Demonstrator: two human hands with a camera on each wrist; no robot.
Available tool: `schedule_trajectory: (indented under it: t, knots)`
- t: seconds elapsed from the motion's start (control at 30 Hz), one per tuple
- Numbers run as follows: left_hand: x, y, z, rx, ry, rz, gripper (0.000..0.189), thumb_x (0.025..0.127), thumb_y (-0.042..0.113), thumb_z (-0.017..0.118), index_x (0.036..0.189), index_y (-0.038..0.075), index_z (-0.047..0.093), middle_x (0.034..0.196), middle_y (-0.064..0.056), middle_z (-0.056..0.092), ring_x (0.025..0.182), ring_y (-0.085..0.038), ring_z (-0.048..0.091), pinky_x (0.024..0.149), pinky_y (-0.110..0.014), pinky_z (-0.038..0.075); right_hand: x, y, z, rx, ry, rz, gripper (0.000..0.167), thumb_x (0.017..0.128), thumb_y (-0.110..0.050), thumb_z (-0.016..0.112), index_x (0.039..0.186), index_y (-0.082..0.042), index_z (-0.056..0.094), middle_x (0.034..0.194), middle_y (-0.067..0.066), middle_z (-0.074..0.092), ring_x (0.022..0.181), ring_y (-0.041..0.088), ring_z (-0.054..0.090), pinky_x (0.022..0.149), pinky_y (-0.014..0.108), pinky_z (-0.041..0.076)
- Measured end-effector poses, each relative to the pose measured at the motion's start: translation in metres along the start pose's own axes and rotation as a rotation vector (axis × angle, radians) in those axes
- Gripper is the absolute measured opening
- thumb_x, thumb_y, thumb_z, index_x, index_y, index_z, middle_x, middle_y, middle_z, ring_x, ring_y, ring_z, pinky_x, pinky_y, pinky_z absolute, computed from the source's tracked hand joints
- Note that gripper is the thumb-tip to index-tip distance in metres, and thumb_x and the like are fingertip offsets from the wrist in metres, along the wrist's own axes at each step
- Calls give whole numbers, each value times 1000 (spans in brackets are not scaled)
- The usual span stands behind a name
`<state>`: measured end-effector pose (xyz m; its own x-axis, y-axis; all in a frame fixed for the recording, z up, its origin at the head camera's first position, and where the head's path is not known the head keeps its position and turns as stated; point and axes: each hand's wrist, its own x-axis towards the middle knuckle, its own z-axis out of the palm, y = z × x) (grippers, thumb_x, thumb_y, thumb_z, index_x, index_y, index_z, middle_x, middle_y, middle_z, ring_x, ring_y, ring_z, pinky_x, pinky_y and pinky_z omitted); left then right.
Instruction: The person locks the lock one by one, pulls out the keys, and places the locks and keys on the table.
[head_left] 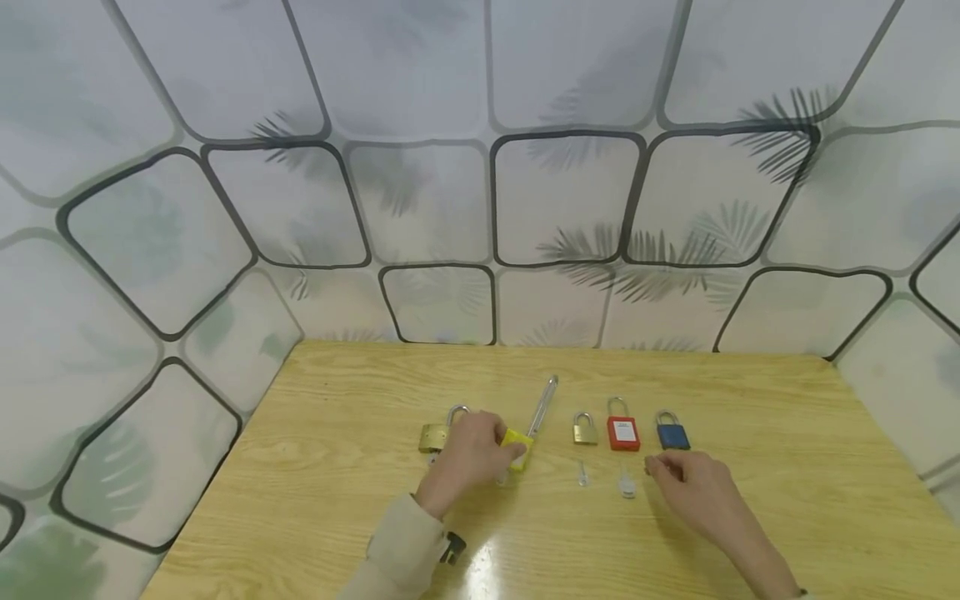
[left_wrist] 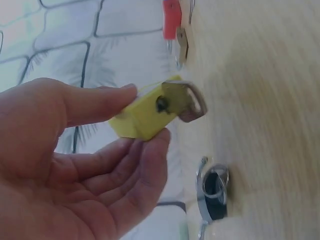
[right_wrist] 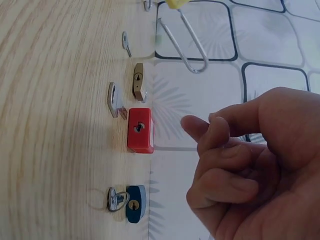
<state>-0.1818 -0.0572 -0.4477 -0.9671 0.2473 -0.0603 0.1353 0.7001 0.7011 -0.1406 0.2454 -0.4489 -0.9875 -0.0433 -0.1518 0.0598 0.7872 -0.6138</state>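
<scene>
My left hand grips a yellow padlock between thumb and fingers, raised over the table. A key sits in its keyhole. The padlock's long shackle points away, one leg free of the body. My right hand, fingers loosely curled and holding nothing, hovers near the blue padlock. Just left of that one stands a red padlock with a white label. A small brass padlock is beside the red one. Partly behind my left hand lies a larger brass padlock.
On the wooden table, a small key lies before the small brass padlock and a larger key before the red one. Ringed keys lie against the blue padlock. A patterned wall covering rises behind the table's back edge.
</scene>
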Motion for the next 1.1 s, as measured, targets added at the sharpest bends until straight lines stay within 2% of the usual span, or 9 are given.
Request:
schedule_trajectory:
  t: [0.07,0.17,0.27,0.33,0.5,0.73,0.9,0.97,1.1]
  knots:
    - [-3,3,3,3,1,46,50,91,25,79,60,17,41,51,10,29,44,-5,25,41,-18,21,-1,-3,0,26,18,10,30,105,-29,56,109,-7,75,70,-1,56,62,13,44,52,26,35]
    - [-8,9,9,-27,-26,88,33,90,27,79,71,11,57,61,8,47,54,-6,40,49,-18,34,-2,-8,-1,62,64,2,34,106,-31,55,116,-5,73,80,2,65,68,12,48,55,25,39]
    - [-14,13,18,-99,-60,103,24,88,28,81,84,8,69,74,5,62,67,-5,51,61,-20,45,-3,-14,0,82,122,-35,34,106,-32,57,118,-4,72,85,4,68,70,10,50,57,23,42]
    - [-19,15,23,-157,-76,102,23,88,29,81,90,7,72,79,5,65,71,-4,54,65,-20,48,-5,-18,2,95,158,-56,34,105,-33,59,118,-5,73,82,3,68,68,8,50,57,22,42]
    - [-32,21,31,-255,-90,100,24,89,29,81,96,7,73,84,6,67,74,-1,56,69,-18,50,-7,-25,4,152,204,-68,35,103,-36,62,118,-7,73,80,3,67,63,6,48,52,23,39]
    - [-41,29,37,-305,-126,106,22,89,28,81,94,8,73,82,8,67,72,0,56,67,-17,51,-10,-27,6,270,248,-78,28,102,-31,64,115,-8,75,83,3,71,67,3,57,52,23,44]
    - [-45,30,41,-306,-146,108,22,88,27,81,95,7,73,80,8,67,70,1,57,66,-16,51,-11,-27,6,351,197,-49,36,104,-35,60,123,-6,71,92,7,76,68,9,62,52,24,48]
    - [-46,30,43,-309,-152,106,22,88,27,81,95,7,73,80,9,67,70,1,57,66,-17,51,-11,-28,5,384,173,-22,40,105,-39,59,125,-6,70,96,8,77,65,11,61,49,24,48]
    - [-46,31,46,-319,-159,111,22,88,27,82,93,8,73,79,9,66,70,1,56,65,-17,50,-10,-30,4,400,157,2,45,106,-45,54,129,-9,68,93,9,74,56,11,54,46,26,46]
